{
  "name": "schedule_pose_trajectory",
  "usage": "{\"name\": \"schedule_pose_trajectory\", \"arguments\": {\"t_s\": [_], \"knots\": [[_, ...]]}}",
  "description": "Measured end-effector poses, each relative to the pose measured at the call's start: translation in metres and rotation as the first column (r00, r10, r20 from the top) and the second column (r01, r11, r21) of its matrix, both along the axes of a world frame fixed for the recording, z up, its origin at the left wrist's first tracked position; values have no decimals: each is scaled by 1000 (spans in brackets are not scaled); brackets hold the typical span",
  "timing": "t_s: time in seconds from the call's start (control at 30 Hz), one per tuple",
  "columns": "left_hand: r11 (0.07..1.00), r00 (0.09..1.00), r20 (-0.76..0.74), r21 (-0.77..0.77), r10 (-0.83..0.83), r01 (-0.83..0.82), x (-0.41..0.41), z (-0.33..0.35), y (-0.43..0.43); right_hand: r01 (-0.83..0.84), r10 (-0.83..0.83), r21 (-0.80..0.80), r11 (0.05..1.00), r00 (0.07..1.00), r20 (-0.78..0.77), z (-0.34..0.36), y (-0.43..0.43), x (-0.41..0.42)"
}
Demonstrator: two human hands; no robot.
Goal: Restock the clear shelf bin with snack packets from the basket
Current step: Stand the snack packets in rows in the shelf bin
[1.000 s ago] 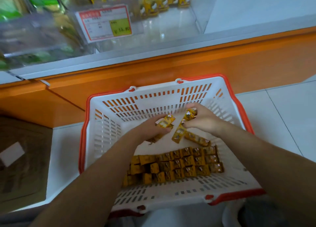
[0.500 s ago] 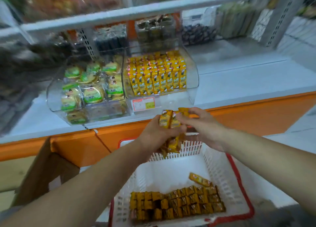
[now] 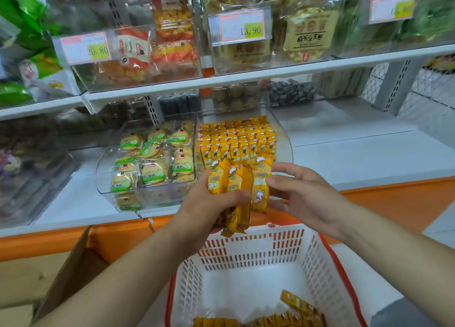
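My left hand is closed around a bunch of yellow snack packets, held upright just in front of the clear shelf bin. My right hand pinches the rightmost packet of that bunch from the side. The bin holds rows of the same yellow packets standing on end. Below my hands sits the white basket with a red rim, with more yellow packets lying on its floor at the bottom edge of view.
A second clear bin with green-labelled round biscuits stands left of the yellow one. Upper shelf bins with price tags hang above. An open cardboard box stands left of the basket against the orange shelf base.
Both hands have lifted a bunch of packets out of the basket and up to the front of the shelf bin. My view has tilted up from the basket to the shelves.
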State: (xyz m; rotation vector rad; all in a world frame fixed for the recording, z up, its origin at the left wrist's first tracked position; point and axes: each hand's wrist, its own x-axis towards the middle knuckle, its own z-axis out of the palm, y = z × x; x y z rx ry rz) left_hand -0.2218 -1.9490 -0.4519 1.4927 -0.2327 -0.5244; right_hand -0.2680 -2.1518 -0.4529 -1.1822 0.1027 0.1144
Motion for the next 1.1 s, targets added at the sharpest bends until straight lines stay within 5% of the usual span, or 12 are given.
{"name": "schedule_pose_trajectory", "arguments": {"t_s": [0.27,0.43,0.57,0.63,0.77,0.93,1.1], "knots": [[988,987,39,16,154,-154,34,-17,12,24,-15,71,997,992,-122,-16,8,23],[986,983,85,33,162,-165,53,-15,24,33,-53,-117,993,984,-169,-21,12,40],[972,965,153,71,212,-224,68,-13,44,61,-65,-36,997,990,-129,-16,15,57],[964,956,169,79,238,-254,74,-13,54,53,-64,-218,974,997,-42,-15,17,71],[953,940,210,86,269,-292,84,-15,69,223,-192,-703,676,973,124,-16,24,123],[937,919,243,88,309,-339,94,-17,84,189,-23,-900,392,980,196,-30,45,194],[938,915,282,108,287,-328,97,-26,91,260,53,-926,273,957,284,-50,63,233]]}}
